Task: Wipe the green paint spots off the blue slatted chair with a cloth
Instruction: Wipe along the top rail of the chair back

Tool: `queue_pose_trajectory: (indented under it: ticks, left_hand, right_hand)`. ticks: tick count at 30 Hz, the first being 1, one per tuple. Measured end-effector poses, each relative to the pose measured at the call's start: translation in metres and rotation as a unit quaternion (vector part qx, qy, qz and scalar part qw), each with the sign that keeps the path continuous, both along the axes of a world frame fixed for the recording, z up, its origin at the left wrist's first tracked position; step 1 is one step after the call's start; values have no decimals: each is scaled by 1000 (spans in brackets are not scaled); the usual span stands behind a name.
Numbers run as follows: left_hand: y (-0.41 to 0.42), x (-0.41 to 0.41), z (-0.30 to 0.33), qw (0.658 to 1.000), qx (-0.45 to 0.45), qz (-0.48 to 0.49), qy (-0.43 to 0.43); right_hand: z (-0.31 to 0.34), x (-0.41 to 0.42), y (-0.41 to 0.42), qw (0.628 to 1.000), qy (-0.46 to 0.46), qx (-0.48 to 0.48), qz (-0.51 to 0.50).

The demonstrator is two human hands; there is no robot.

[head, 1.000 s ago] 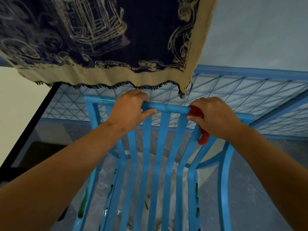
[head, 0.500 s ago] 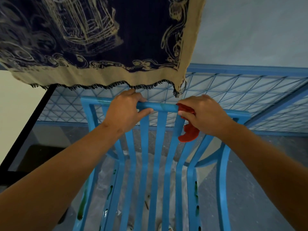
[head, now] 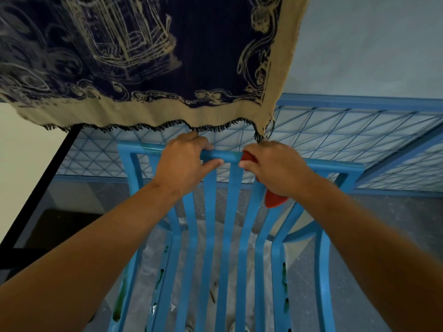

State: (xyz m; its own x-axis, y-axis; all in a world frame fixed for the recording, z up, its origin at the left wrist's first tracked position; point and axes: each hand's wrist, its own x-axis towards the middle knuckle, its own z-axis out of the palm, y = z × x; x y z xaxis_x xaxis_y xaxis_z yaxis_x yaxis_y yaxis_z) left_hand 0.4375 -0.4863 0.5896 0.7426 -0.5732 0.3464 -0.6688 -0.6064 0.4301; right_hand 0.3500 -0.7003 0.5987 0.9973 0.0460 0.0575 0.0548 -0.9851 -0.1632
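Observation:
I look down over the back of the blue slatted chair (head: 211, 236). My left hand (head: 184, 166) grips its top rail (head: 224, 155), thumb under the bar. My right hand (head: 275, 171) presses a red cloth (head: 275, 200) around the same rail just to the right, the two hands almost touching; most of the cloth is hidden under the palm, and one end hangs below. Green paint spots (head: 284, 279) dot the right seat slat, and others (head: 160, 276) mark the left slats. A faint greenish smear (head: 237, 155) sits on the rail beside the cloth.
A dark blue and tan fringed hanging (head: 153, 68) droops just above the hands. Behind the chair a blue wire-grid frame (head: 359, 130) stands against a pale wall. A black frame edge (head: 40, 185) runs down the left. Whitish sheeting (head: 242, 231) lies under the chair on the grey floor.
My right hand has slid the red cloth leftward along the top rail, closing the gap to my left hand. The left hand has kept its grip.

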Motion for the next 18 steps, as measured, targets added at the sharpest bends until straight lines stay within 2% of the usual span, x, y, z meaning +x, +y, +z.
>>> queue_pose_trajectory:
  ticks: [3, 6, 14, 18]
  left_hand:
    - [1, 2, -1, 1000, 1, -1, 6]
    - [3, 3, -1, 1000, 2, -9, 7]
    - [5, 6, -1, 1000, -1, -14, 14]
    - [3, 6, -2, 1000, -3, -14, 11]
  right_hand:
    - [-5, 12, 24, 998, -9, -58, 11]
    - [-6, 8, 19, 998, -6, -57, 23]
    - [0, -47, -67, 998, 36, -31, -34]
    - [4, -71, -98, 997, 24, -43, -63]
